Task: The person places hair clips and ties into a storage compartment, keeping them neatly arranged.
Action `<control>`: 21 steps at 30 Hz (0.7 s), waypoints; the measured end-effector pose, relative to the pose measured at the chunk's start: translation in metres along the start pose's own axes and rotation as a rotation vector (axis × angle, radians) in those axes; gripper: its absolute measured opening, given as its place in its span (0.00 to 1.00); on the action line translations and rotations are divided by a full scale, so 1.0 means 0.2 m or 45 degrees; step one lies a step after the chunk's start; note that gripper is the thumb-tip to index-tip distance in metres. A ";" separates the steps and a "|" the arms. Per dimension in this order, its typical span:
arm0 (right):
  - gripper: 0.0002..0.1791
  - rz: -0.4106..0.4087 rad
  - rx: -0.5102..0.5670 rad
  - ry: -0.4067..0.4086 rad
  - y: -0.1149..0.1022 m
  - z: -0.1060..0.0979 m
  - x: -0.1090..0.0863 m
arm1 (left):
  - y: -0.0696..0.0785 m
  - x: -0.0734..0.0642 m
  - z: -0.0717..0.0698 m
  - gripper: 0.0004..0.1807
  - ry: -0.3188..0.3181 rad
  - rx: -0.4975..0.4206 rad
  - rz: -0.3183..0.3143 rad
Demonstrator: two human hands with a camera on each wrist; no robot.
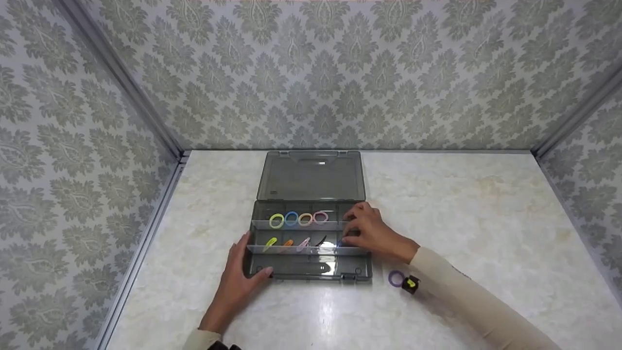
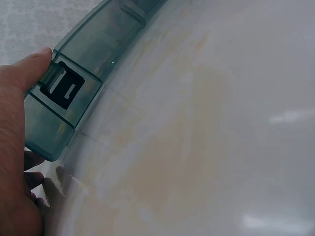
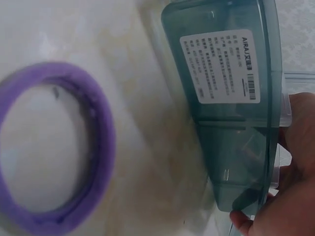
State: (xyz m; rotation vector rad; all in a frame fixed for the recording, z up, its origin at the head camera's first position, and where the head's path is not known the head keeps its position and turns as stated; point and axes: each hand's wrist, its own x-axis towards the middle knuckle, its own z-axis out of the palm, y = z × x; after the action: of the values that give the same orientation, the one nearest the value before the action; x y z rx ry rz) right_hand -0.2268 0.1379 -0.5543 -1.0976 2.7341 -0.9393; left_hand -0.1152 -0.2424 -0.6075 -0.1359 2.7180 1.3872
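Note:
A grey translucent organizer box (image 1: 311, 265) lies on the table with its lid (image 1: 311, 176) folded back. My left hand (image 1: 238, 274) holds its front left corner, thumb on the front rim and fingers along the side. The thumb rests by a latch (image 2: 63, 84) in the left wrist view. Over the right end, my right hand (image 1: 371, 231) reaches into the middle row and pinches a blue hair clip (image 1: 340, 242), mostly hidden by the fingers. Yellow (image 1: 270, 243), orange (image 1: 287, 243), pink (image 1: 303, 243) and black (image 1: 320, 241) hair clips stand in that row.
The back row holds yellow (image 1: 276, 221), blue (image 1: 291, 218), orange (image 1: 305, 219) and pink (image 1: 320, 218) hair ties. A purple hair tie (image 1: 396, 271) lies on the table right of the box, beside a small black block (image 1: 409, 288) with a yellow mark. Patterned walls enclose the table.

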 end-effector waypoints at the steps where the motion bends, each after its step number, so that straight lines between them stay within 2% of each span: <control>1: 0.05 0.010 -0.002 -0.012 -0.01 0.00 0.00 | 0.00 0.00 0.00 0.63 0.001 0.002 -0.001; 8: 0.06 0.048 -0.065 -0.031 -0.02 0.00 0.03 | 0.00 0.00 0.00 0.63 0.011 0.005 0.015; 14: 0.07 0.071 -0.125 -0.042 -0.02 0.00 0.03 | 0.02 0.00 -0.01 0.62 -0.004 0.001 -0.009; 21: 0.07 0.101 -0.113 -0.085 -0.02 0.02 0.04 | -0.01 0.00 0.00 0.63 0.015 -0.012 0.018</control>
State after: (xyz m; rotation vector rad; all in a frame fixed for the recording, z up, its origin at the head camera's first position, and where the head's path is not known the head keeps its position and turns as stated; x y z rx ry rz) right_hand -0.2284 0.1289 -0.5530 -1.0049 2.7663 -0.7637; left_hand -0.1143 -0.2434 -0.6094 -0.1264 2.7274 1.4070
